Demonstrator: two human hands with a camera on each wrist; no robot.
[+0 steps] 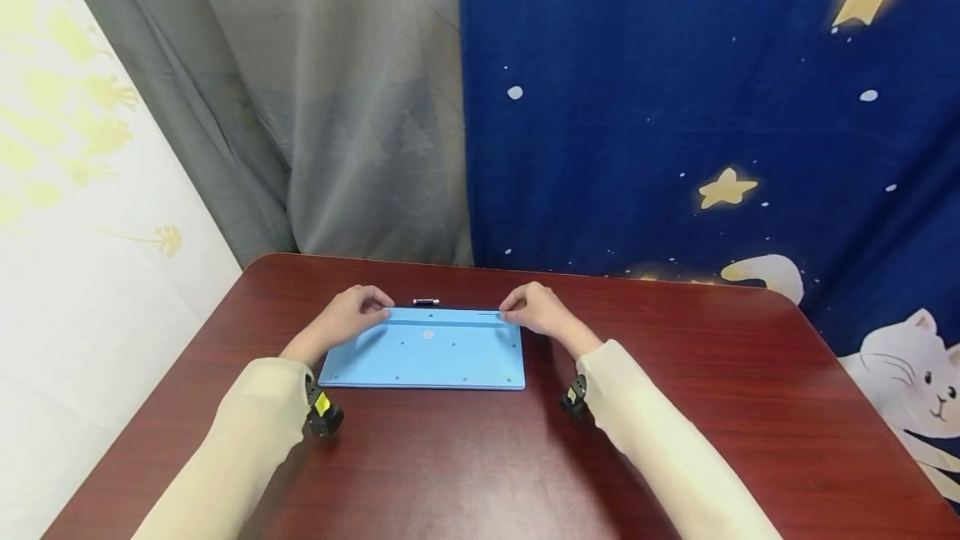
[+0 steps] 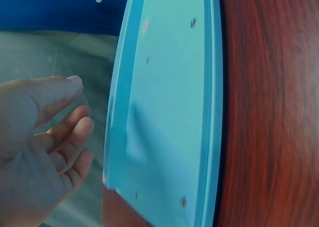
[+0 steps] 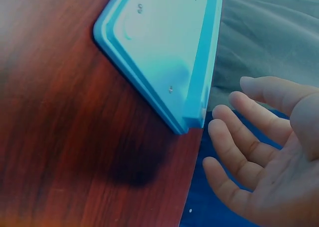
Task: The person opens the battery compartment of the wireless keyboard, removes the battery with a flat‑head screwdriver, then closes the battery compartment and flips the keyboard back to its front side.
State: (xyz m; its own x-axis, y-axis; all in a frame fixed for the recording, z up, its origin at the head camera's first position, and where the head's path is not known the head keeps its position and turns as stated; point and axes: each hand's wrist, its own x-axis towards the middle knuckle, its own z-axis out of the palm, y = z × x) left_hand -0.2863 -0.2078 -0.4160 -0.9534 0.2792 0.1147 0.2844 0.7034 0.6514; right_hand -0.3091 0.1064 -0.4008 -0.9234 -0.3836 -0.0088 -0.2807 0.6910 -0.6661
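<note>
A light blue keyboard (image 1: 427, 362) lies underside up on the table, its small screws and a round pale spot showing. Along its far edge runs a raised ridge (image 2: 119, 117). My left hand (image 1: 347, 319) is at the far left corner; in the left wrist view its loosely bent fingers (image 2: 72, 125) stand apart from the edge and hold nothing. At the far right corner is my right hand (image 1: 542, 309). Its fingers (image 3: 232, 142) are spread and relaxed beside that corner, with a gap to the keyboard in the right wrist view. Just behind the keyboard lies a small dark battery (image 1: 426, 302) with a silvery end.
The reddish-brown wooden table (image 1: 465, 465) has rounded far corners. Behind it hang a grey curtain (image 1: 375, 148) and a blue one (image 1: 600, 148) with stars. A white patterned cloth (image 1: 97, 273) borders the left side. Each wrist carries a small black camera (image 1: 324, 415).
</note>
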